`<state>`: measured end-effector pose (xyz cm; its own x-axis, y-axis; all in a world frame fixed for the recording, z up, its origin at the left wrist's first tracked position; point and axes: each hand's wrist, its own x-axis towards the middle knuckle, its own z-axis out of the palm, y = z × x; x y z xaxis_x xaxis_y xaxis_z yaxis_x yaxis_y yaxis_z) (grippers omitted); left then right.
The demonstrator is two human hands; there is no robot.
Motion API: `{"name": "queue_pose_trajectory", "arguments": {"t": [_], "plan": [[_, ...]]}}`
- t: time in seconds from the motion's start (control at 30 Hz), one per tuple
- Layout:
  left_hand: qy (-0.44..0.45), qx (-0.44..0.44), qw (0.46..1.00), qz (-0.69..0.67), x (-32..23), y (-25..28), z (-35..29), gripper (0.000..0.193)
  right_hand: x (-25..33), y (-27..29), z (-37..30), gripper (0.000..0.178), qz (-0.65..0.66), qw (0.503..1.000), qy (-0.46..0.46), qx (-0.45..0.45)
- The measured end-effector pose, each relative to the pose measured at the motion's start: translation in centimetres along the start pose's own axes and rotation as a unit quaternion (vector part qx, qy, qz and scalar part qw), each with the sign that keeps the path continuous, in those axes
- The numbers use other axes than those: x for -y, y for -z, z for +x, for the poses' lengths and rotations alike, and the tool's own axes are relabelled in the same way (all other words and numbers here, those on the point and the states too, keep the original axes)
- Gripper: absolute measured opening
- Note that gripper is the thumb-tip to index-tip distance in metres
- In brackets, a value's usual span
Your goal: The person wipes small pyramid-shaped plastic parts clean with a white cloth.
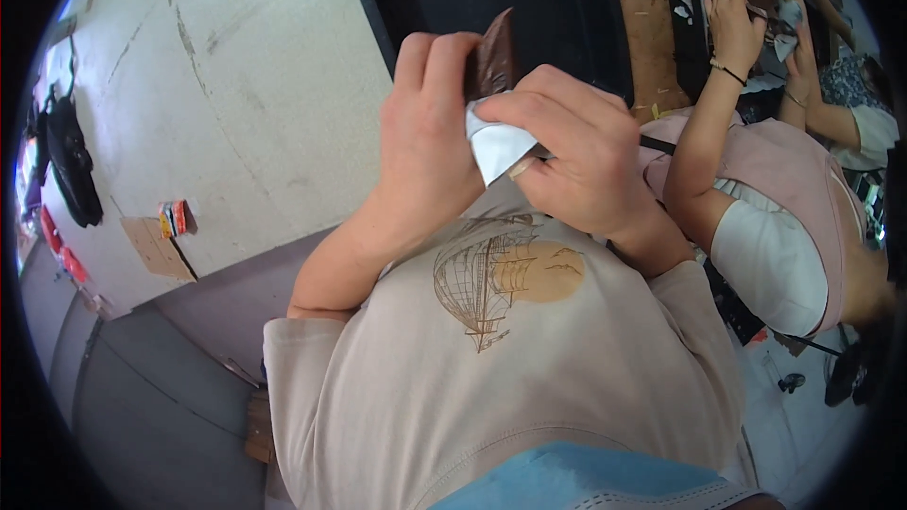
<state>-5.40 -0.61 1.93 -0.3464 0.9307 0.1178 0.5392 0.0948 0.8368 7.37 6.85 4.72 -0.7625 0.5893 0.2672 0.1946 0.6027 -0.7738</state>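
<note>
My left hand (427,132) grips a dark brown leather piece (494,59) held up close to my chest. My right hand (578,149) presses a white cloth (495,145) against the lower part of that piece, fingers curled around the cloth. Most of the leather piece is hidden behind both hands. Below them is my beige shirt (491,359) with a printed airship picture.
A dark work table (567,0) lies ahead. To the right sits a person in a pink apron (803,189), whose hands (742,19) hold a small dark item. On the pale floor at left lie a cardboard piece (156,247) and a black bag (71,165).
</note>
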Motion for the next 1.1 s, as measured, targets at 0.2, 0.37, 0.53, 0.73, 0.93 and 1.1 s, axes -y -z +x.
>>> {"name": "queue_pose_trajectory", "arguments": {"t": [0.2,0.37,0.53,0.73,0.93,1.1], "plan": [[0.165,0.021,0.963,-0.211,2.0,1.0,0.9,0.057,-3.5,1.4,-2.3,0.021,0.058,0.987,-0.143,-0.054],[0.316,0.054,0.729,-0.606,6.0,-0.2,3.2,0.047,-7.4,1.8,-6.1,0.019,0.166,0.935,-0.278,-0.145],[0.417,0.089,0.714,-0.555,6.0,-4.6,6.6,0.038,-8.3,1.1,-8.5,0.014,0.272,0.87,-0.388,-0.14],[0.379,0.199,0.705,-0.565,2.8,-10.2,11.4,0.031,-9.0,2.0,-9.8,0.016,0.244,0.867,-0.409,-0.145],[0.385,0.213,0.692,-0.572,3.0,-11.2,11.6,0.033,-9.8,2.2,-9.4,0.015,0.274,0.849,-0.423,-0.157],[0.423,0.149,0.687,-0.571,5.1,-9.4,11.6,0.027,-10.4,1.9,-9.1,0.016,0.271,0.861,-0.404,-0.151]]}}
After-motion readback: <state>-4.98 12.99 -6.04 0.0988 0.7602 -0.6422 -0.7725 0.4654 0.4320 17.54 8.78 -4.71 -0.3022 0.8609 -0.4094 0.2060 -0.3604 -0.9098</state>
